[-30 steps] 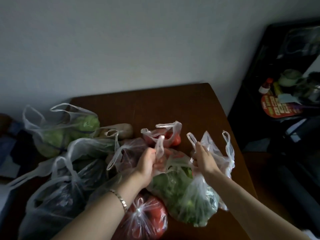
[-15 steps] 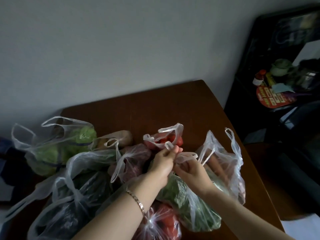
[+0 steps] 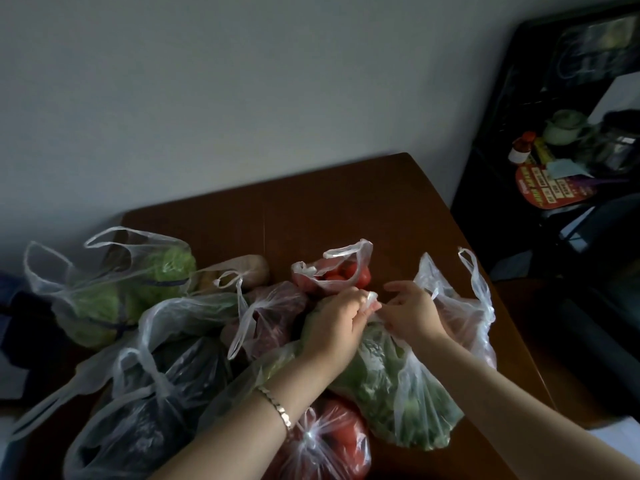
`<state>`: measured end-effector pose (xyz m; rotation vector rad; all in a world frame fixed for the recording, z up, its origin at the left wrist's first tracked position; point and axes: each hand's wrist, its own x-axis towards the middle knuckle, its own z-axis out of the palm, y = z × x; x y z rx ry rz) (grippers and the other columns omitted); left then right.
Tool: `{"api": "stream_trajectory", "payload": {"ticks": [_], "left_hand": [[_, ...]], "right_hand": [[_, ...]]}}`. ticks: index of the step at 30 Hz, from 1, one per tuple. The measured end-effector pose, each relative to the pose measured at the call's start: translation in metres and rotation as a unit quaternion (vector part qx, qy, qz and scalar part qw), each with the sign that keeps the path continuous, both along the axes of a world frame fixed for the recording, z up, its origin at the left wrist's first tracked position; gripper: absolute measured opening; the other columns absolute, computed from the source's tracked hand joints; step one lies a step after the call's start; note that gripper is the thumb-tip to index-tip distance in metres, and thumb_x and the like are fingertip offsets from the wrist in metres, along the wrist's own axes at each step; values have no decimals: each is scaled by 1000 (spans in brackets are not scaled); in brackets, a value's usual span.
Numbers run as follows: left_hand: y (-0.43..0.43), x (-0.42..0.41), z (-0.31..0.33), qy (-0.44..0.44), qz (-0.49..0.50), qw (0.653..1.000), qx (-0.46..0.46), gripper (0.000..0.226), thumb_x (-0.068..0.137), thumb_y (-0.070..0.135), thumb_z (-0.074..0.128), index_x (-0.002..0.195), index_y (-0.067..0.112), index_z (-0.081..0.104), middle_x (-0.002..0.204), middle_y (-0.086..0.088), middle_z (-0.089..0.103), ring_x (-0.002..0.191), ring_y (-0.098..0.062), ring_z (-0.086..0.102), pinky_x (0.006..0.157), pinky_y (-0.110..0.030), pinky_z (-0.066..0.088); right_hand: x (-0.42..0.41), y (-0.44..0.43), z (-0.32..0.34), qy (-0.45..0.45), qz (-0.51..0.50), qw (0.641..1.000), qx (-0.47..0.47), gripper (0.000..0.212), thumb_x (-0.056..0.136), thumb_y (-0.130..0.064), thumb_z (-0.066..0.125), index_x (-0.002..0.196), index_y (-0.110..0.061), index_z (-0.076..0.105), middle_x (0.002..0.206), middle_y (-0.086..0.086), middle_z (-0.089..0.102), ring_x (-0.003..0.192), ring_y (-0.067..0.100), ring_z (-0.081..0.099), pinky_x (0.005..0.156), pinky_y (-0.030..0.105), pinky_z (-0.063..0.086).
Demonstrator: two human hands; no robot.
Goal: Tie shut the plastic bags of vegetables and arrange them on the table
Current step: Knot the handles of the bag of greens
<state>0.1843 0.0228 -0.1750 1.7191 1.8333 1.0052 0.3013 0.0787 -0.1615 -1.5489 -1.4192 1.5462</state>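
The surface (image 3: 329, 209) was dark brown wood, smooth, with a dull sheen. The bag of greens (image 3: 398, 393) was thin clear plastic, crinkled and glossy where light caught its folds; the bag of red vegetables (image 3: 341, 441) had the same shiny, wrinkled film, pulled into tight creases at its knot. The bracelet (image 3: 277, 407) looked like polished metal links. The wall (image 3: 242, 98) was matt and plain. The pale teapot (image 3: 564, 128) looked smooth and glazed.

Brown table (image 3: 339, 216); clear bag of greens (image 3: 398, 403).
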Motion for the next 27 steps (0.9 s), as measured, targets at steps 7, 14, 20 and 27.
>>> {"api": "stream_trajectory", "payload": {"ticks": [7, 14, 20, 27], "left_hand": [[9, -11, 8, -103, 81, 990, -56, 24, 91, 23, 55, 69, 15, 59, 74, 4, 64, 74, -5, 60, 69, -6, 42], [10, -8, 2, -246, 121, 941, -196, 36, 95, 38, 44, 70, 26, 67, 73, 6, 67, 76, -13, 63, 78, -31, 49], [13, -16, 8, -235, 156, 948, -145, 29, 97, 28, 43, 86, 13, 65, 78, 5, 63, 74, -5, 58, 70, -20, 44], [3, -53, -27, -155, 272, 919, -239, 41, 99, 30, 35, 130, 7, 50, 135, -12, 52, 127, -27, 46, 108, -36, 34]], "right_hand": [[8, -19, 3, 67, 145, 987, 22, 16, 86, -2, 53, 84, -3, 69, 61, 1, 61, 51, 6, 52, 50, 15, 40], [16, -30, -2, 123, 92, 983, 104, 35, 74, 21, 58, 77, -11, 70, 59, -16, 69, 60, -1, 63, 59, 12, 51], [17, -31, 10, -1, 125, 968, 219, 33, 88, -29, 50, 68, -10, 67, 90, -10, 56, 82, -4, 54, 75, 4, 41], [51, -42, -34, 0, 91, 993, 78, 47, 87, -13, 58, 45, -3, 40, 43, 0, 33, 37, 5, 26, 46, 22, 27]]}}
